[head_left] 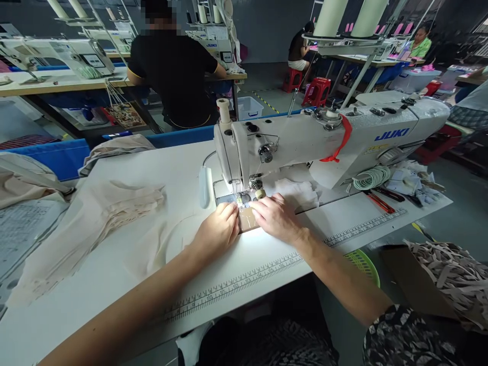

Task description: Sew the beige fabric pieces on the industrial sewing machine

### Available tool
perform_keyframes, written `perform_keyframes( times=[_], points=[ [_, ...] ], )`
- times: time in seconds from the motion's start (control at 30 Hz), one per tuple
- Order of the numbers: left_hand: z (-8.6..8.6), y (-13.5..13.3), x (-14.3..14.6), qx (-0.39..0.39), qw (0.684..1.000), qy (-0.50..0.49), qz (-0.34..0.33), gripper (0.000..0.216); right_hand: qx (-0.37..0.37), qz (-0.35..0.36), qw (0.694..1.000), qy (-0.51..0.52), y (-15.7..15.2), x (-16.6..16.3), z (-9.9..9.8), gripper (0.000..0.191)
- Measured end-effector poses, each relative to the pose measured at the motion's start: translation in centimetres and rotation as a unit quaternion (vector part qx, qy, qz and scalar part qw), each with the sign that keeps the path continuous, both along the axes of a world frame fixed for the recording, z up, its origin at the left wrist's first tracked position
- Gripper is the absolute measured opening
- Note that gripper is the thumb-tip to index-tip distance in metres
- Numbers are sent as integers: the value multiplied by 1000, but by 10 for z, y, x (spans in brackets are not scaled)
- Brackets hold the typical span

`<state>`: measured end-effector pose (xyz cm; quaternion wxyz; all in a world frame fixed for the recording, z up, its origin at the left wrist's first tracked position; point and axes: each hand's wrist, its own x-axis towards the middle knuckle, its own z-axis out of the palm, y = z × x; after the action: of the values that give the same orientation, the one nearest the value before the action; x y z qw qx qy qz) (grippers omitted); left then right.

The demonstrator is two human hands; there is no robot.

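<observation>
A white Juki sewing machine [335,140] stands on the white table [114,284]. Under its needle lies a small tan fabric piece [247,218]. My left hand [219,229] rests on the left side of that piece, fingers curled and pressed down on it. My right hand [275,217] lies on its right side, fingers bent and holding the fabric flat just in front of the presser foot [244,199].
A stack of beige fabric pieces [102,213] lies to the left. White scraps [299,193] sit behind my right hand. Red-handled scissors [379,202], a green basket [364,264] and a box of fabric strips [450,274] are right. Another person [175,66] sits ahead.
</observation>
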<state>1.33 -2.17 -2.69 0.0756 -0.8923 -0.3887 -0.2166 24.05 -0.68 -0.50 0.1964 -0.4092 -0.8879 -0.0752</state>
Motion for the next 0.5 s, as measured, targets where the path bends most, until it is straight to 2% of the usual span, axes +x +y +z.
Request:
perform_keyframes(
  times=[0.3,0.5],
  points=[
    [-1,0,1,43,999,16,-3,39,-38,-17,999,7,-5,-2,4,32],
    [-3,1,0,60,997,48,-13,40,-103,-61,989,91,17,-6,11,34]
  ],
)
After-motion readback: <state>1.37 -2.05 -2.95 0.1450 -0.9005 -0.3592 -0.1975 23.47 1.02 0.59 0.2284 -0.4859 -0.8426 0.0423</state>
